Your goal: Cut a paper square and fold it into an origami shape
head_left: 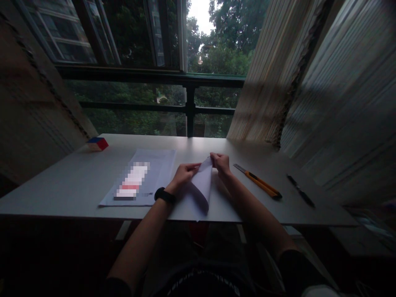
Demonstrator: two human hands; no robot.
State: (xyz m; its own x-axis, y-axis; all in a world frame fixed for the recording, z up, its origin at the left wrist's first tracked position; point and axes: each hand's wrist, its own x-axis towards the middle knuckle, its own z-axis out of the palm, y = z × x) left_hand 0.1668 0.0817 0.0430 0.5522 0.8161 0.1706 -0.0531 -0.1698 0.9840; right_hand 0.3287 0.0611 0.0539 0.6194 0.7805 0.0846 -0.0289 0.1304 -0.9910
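Between my hands is a white sheet of paper (202, 183), its lower part curling over near the table's front edge. My left hand (183, 174), with a black watch (165, 195) on the wrist, grips the sheet's left side with its fingers stretched toward the upper fold. At the top right corner, the fingers of my right hand (220, 162) pinch the paper. Left of my hands, a printed paper (165, 169) lies flat, part of it pixelated. A yellow utility knife (259, 182) with its blade out rests to the right of my right hand.
A black pen (300, 190) lies farther right on the white table (83, 181). Near the back left edge sits a blue, red and white puzzle cube (98, 144). Behind the table are a window railing (190, 99) and a pale curtain (262, 82).
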